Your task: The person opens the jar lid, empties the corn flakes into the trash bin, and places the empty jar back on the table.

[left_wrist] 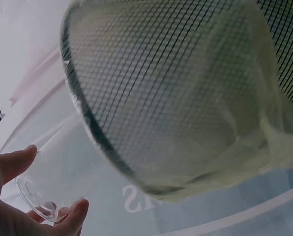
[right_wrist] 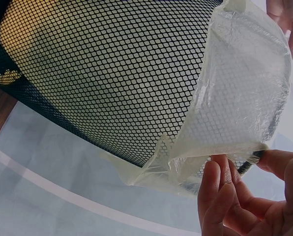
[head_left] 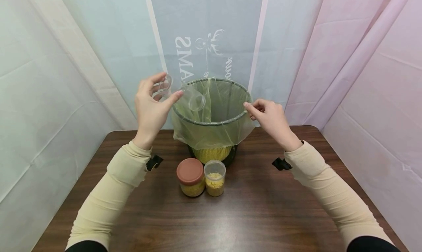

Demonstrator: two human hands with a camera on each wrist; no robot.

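Note:
My left hand point(head_left: 151, 104) grips a clear plastic cup point(head_left: 195, 100) by its near end, thumb on one side and fingers on the other. The cup lies tipped sideways, its far end over the left part of the mesh bin point(head_left: 211, 123). In the left wrist view the transparent cup point(left_wrist: 58, 182) shows beside the bin's rim. A pale yellow-green bin liner point(head_left: 212, 136) lines the bin and folds down outside its rim. At the right rim, my right hand point(head_left: 269, 118) pinches the liner's edge; the right wrist view shows thumb and fingers on the film point(right_wrist: 240, 118).
In front of the bin stand a glass jar point(head_left: 190, 173) with a reddish-brown lid and an open clear container point(head_left: 215, 182) of yellow crumbly stuff, side by side. They stand on a dark wooden table point(head_left: 204, 226). Fabric curtains point(head_left: 211, 17) enclose its back and sides.

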